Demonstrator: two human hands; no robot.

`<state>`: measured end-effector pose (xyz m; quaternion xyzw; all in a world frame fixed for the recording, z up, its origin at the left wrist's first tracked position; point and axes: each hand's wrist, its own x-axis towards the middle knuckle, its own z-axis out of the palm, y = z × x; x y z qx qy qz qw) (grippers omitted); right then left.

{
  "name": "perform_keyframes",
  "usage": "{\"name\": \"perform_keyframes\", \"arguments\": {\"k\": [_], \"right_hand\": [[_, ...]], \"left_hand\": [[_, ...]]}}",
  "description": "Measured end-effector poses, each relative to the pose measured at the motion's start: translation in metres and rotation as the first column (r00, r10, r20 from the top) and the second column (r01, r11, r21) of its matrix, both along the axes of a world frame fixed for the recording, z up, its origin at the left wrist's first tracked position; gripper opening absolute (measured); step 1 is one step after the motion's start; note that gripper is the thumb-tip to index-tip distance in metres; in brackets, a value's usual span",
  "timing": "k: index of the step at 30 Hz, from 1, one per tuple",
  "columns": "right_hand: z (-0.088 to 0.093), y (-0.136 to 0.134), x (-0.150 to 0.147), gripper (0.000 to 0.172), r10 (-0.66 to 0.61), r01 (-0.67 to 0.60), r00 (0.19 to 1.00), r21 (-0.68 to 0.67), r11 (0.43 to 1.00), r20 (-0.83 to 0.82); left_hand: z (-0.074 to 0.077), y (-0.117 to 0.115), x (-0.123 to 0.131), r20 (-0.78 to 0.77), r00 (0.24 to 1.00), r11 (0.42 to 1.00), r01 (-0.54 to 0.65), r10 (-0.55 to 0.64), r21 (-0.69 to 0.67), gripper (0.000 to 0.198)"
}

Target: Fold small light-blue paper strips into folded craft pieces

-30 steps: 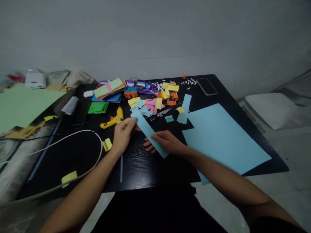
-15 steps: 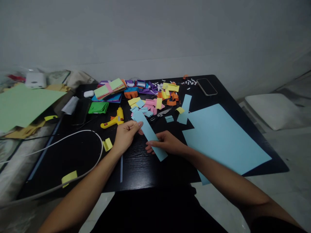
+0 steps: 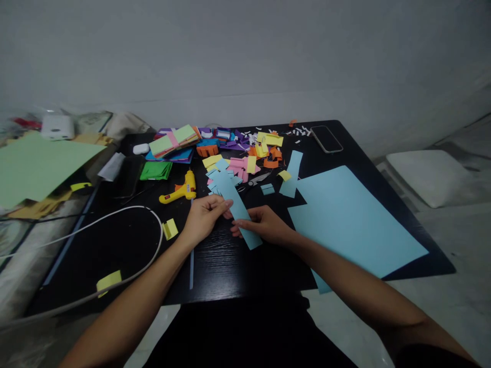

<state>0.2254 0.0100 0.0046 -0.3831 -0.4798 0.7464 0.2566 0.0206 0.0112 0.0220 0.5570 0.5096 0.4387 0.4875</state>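
Observation:
A long light blue paper strip (image 3: 237, 205) runs from the scrap pile toward me over the black table (image 3: 215, 266). My left hand (image 3: 203, 219) pinches it near the middle from the left. My right hand (image 3: 264, 225) grips it from the right, fingers curled over its lower half. The two hands sit close together, almost touching. The strip's near end sticks out below my right fingers.
A large light blue sheet (image 3: 353, 220) lies at the right. A yellow glue gun (image 3: 180, 190), scissors (image 3: 256, 180) and a heap of coloured paper scraps (image 3: 238, 153) are behind the hands. A white cable (image 3: 126, 220) loops left, a phone (image 3: 326, 138) lies far right, a green sheet (image 3: 34, 163) far left.
My left hand has slid right along the strip toward my right hand. The strip has turned more upright and shifted slightly away from me.

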Motion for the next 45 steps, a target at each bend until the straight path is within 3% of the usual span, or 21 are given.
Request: {"name": "perform_keyframes", "arguments": {"k": [4, 7, 12, 20, 29, 32, 35, 38, 41, 45], "right_hand": [[0.001, 0.005, 0.005, 0.041, -0.138, 0.128, 0.99, 0.19, 0.973, 0.039], [0.003, 0.008, 0.007, 0.034, -0.192, 0.19, 0.981, 0.224, 0.956, -0.016], [0.003, 0.008, 0.007, 0.031, -0.236, 0.237, 0.971, 0.19, 0.953, -0.027], [0.003, 0.016, 0.009, 0.034, -0.454, 0.462, 0.885, 0.084, 0.883, -0.097], [0.005, 0.046, 0.03, 0.038, -0.711, 0.722, 0.666, -0.048, 0.691, -0.226], [0.005, 0.044, 0.029, 0.036, -0.652, 0.641, 0.731, -0.127, 0.757, -0.201], [0.005, 0.034, 0.02, 0.034, -0.499, 0.48, 0.845, -0.141, 0.866, -0.192], [0.005, 0.024, 0.012, 0.034, -0.306, 0.296, 0.938, -0.082, 0.952, -0.163], [0.004, 0.016, 0.008, 0.033, -0.143, 0.143, 0.984, -0.013, 0.99, -0.103], [0.002, 0.011, 0.006, 0.038, -0.126, 0.127, 0.991, 0.012, 0.992, -0.039]], "left_hand": [[0.002, -0.001, 0.001, -0.047, 0.985, 0.986, 0.162, -0.163, -0.04, 0.039], [0.001, -0.004, 0.004, -0.055, 0.951, 0.949, 0.297, -0.304, -0.109, 0.037], [-0.001, -0.008, 0.007, -0.052, 0.933, 0.929, 0.349, -0.357, -0.124, 0.029], [-0.005, -0.009, 0.004, -0.05, 0.917, 0.913, 0.387, -0.396, -0.131, 0.024], [-0.007, -0.012, -0.004, -0.133, 0.811, 0.813, 0.534, -0.57, -0.231, 0.017], [-0.003, -0.008, -0.01, -0.129, 0.86, 0.868, 0.477, -0.493, -0.138, 0.028], [0.0, -0.004, -0.01, -0.11, 0.951, 0.956, 0.292, -0.288, 0.02, 0.037], [-0.002, -0.002, -0.003, -0.049, 0.991, 0.987, 0.132, -0.128, 0.089, 0.035], [-0.004, -0.002, 0.004, 0.056, 0.992, 0.991, 0.106, -0.111, 0.081, 0.038], [-0.005, -0.001, 0.006, 0.121, 0.98, 0.987, 0.157, -0.16, 0.035, 0.044]]}}
